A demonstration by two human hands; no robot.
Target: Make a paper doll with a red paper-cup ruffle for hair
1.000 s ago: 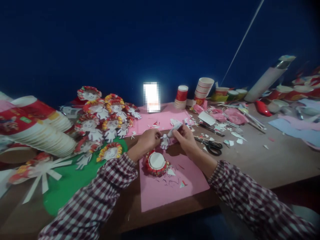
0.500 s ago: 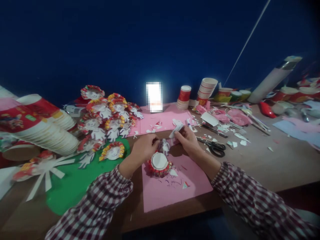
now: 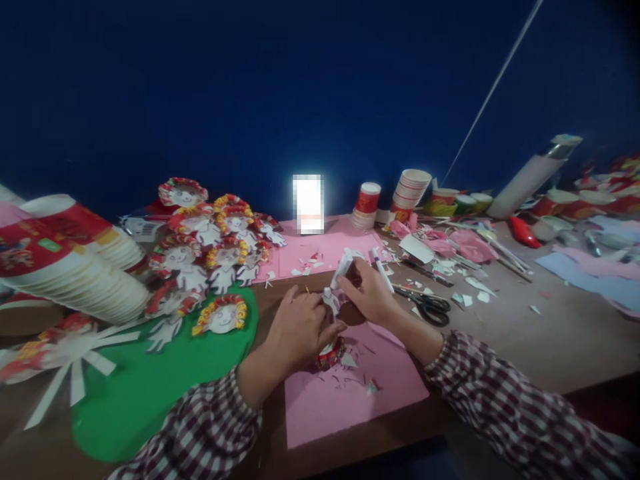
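My right hand [image 3: 369,288] is closed on a small white tube [image 3: 342,268], its lower end close to a white paper doll [image 3: 330,301]. My left hand [image 3: 300,321] lies over the doll's round head, thumb and fingers holding it down on the pink sheet [image 3: 350,413]. The head's red ruffled rim [image 3: 331,353] shows below my thumb; most of the head is hidden by the hand. Paper scraps [image 3: 349,360] and dark shreds lie in front of it. Black-handled scissors [image 3: 433,307] rest right of my right hand.
Finished paper dolls [image 3: 220,257] with ruffled rims are heaped at left, partly on a green mat [image 3: 150,393]. Stacked paper cups [image 3: 90,280] lean at far left; another cup stack [image 3: 413,190] stands at the back. A bright blurred-out rectangle [image 3: 309,203] stands behind the pink sheets.
My left hand has moved right and nearer, now covering the doll's round head. The tube in my right hand has tilted more upright and come closer to the doll. The view has shifted slightly.
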